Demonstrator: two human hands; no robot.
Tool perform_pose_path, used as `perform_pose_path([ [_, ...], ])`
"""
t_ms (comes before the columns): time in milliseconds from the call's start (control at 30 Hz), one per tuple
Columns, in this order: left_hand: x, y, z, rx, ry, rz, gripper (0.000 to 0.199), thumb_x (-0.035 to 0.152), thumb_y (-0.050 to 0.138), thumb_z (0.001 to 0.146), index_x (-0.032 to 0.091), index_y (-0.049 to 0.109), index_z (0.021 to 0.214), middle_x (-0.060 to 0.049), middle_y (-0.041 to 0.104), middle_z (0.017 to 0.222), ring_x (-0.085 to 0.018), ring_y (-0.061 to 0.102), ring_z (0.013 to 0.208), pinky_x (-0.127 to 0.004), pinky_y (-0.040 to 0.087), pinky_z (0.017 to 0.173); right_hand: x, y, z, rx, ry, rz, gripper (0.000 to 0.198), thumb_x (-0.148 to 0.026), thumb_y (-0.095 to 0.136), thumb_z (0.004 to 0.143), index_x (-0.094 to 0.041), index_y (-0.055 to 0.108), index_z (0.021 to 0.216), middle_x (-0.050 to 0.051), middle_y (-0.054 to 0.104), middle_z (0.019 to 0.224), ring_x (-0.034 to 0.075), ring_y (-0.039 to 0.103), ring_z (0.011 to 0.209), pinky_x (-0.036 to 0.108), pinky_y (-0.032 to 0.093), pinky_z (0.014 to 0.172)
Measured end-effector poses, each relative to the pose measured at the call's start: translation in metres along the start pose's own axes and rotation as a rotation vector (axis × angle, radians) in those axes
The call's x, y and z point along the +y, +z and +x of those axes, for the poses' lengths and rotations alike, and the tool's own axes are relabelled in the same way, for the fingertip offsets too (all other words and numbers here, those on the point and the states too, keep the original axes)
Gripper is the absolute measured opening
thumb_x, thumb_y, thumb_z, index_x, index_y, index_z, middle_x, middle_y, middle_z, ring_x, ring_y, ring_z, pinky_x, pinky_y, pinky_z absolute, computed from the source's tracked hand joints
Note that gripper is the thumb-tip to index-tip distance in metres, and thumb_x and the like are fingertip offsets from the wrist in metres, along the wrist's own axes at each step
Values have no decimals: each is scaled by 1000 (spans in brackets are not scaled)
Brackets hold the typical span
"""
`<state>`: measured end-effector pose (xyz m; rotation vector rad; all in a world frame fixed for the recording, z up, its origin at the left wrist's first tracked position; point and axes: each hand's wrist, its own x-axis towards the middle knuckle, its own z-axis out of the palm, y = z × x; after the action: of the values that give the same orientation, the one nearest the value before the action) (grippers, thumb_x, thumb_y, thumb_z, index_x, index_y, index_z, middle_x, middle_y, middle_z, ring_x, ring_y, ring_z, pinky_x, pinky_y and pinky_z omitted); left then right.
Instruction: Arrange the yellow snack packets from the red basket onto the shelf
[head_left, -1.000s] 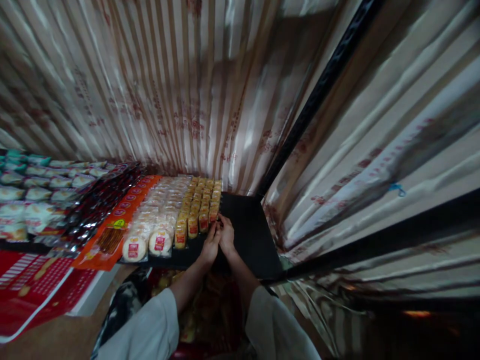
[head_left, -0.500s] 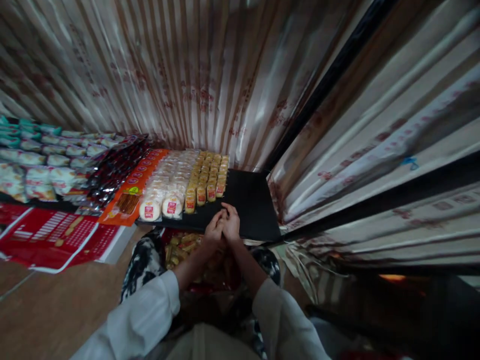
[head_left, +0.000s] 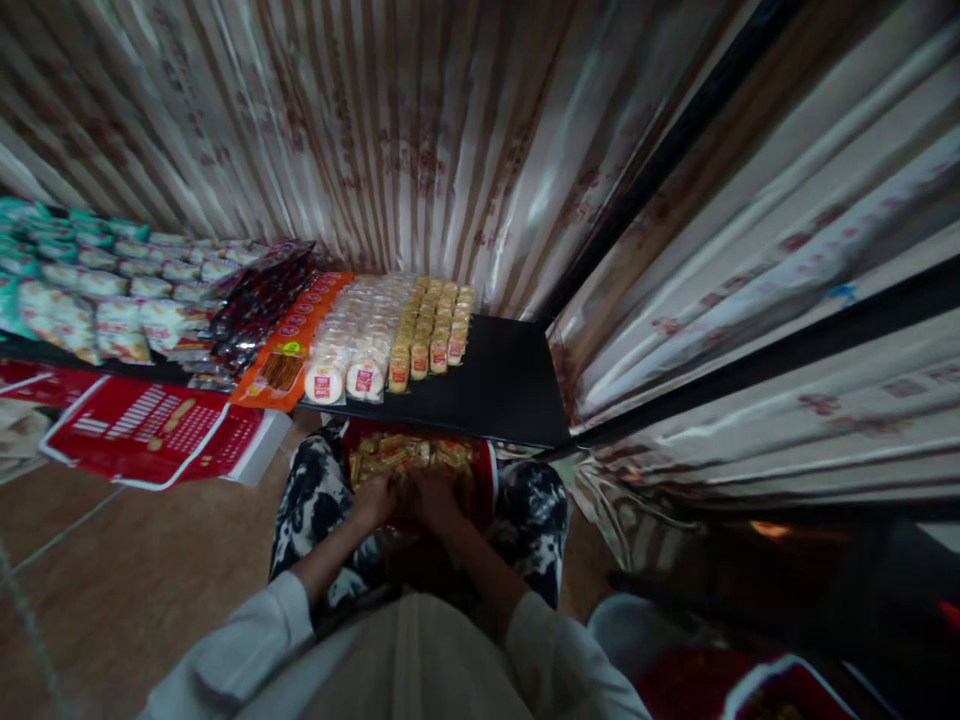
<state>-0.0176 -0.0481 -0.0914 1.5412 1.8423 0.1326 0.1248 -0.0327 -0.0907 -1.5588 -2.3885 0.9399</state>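
Inward slant both forearms (head_left: 330, 560) between the knees (head_left: 313, 480), left hand (head_left: 377, 499) beside right hand (head_left: 435, 497), backs up, over wrapped snacks (head_left: 394, 452) in the red container (head_left: 493, 475) near the shelf (head_left: 499, 370); how open they are, or what they hold, I cannot tell.

- Two hands are counted: one left hand (head_left: 375, 497) and one right hand (head_left: 433, 497).
- One red tub (head_left: 492, 478) is seen; the wrapped pieces (head_left: 397, 450) in it are too many and too blurred to be counted.
- Four rows of yellow packets (head_left: 418, 358) are made out, so four are counted at the front.
- Two round white packets (head_left: 324, 383) are counted at the front; those behind cannot be numbered.
- One orange packet (head_left: 283, 365) is shown foremost.
- One black shelf (head_left: 502, 375) is seen.
- Two sleeves (head_left: 240, 630) are counted.
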Motion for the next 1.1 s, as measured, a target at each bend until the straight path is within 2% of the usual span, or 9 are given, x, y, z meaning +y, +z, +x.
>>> perform_pose_path([
  [100, -13, 9, -6, -96, 42, 204, 34, 12, 42, 83, 16, 57, 113, -13, 64, 113, -21, 58, 107, -31, 42, 91, 6, 12, -4, -135, -32, -166, 43, -12, 48, 80, -13, 55, 122, 15, 54, 129, 26, 47, 120, 38, 32, 102],
  [200, -18, 18, -9, -108, 130, 287, 35, 8, 41, 82, 12, 58, 112, -16, 62, 115, -22, 56, 110, -31, 41, 93, 10, 15, -3, -191, -43, -228, 41, -10, 46, 80, -13, 57, 120, 15, 55, 128, 26, 46, 120, 38, 30, 103],
  [400, -17, 18, -10, -84, 103, 264, 32, 9, 39, 82, 13, 60, 105, -16, 65, 110, -22, 59, 105, -31, 42, 89, 14, 11, 1, -104, -56, -143, 31, -10, 44, 83, -14, 63, 107, 12, 62, 114, 21, 52, 109, 32, 35, 97],
  [500, -17, 15, -11, -74, 104, 118, 31, 13, 45, 80, 16, 61, 107, -12, 66, 110, -21, 60, 104, -30, 42, 90, 16, 5, 1, -14, -49, -63, 24, -14, 46, 84, -17, 66, 98, 9, 65, 106, 19, 55, 103, 30, 37, 93],
  [633, -16, 14, -10, -37, 85, -197, 32, 21, 50, 79, 19, 61, 110, -8, 67, 109, -20, 61, 102, -28, 43, 89, 18, -11, 4, 89, 1, -7, 21, -19, 47, 86, -17, 66, 93, 8, 68, 95, 17, 59, 91, 26, 41, 83],
  [767, -10, 16, -10, -64, 76, -532, 37, 29, 59, 72, 16, 63, 107, -6, 71, 94, -20, 62, 89, -29, 47, 80, 21, -35, 8, 135, 71, 61, 17, -23, 53, 81, -18, 69, 84, 5, 69, 79, 15, 60, 73, 23, 41, 68],
  [867, -1, 19, -9, -65, 94, -748, 38, 30, 65, 66, 15, 65, 100, -4, 70, 85, -19, 62, 80, -28, 48, 74, 23, -48, 11, 180, 61, 167, 17, -29, 54, 81, -20, 69, 79, 3, 69, 75, 15, 59, 71, 23, 41, 65],
  [967, 11, 17, -9, -59, 52, -923, 37, 31, 67, 64, 15, 65, 97, -4, 69, 82, -17, 61, 73, -25, 48, 65, 25, -53, 14, 268, 78, 409, 23, -38, 53, 81, -21, 68, 84, 3, 69, 78, 15, 61, 73, 24, 44, 67],
  [1100, 29, 3, -10, -27, -34, -1102, 39, 33, 69, 64, 16, 64, 98, -3, 68, 81, -12, 59, 63, -21, 45, 54, 25, -50, 14, 350, 182, 812, 35, -50, 51, 79, -20, 64, 90, 2, 67, 75, 14, 60, 68, 26, 47, 64],
])
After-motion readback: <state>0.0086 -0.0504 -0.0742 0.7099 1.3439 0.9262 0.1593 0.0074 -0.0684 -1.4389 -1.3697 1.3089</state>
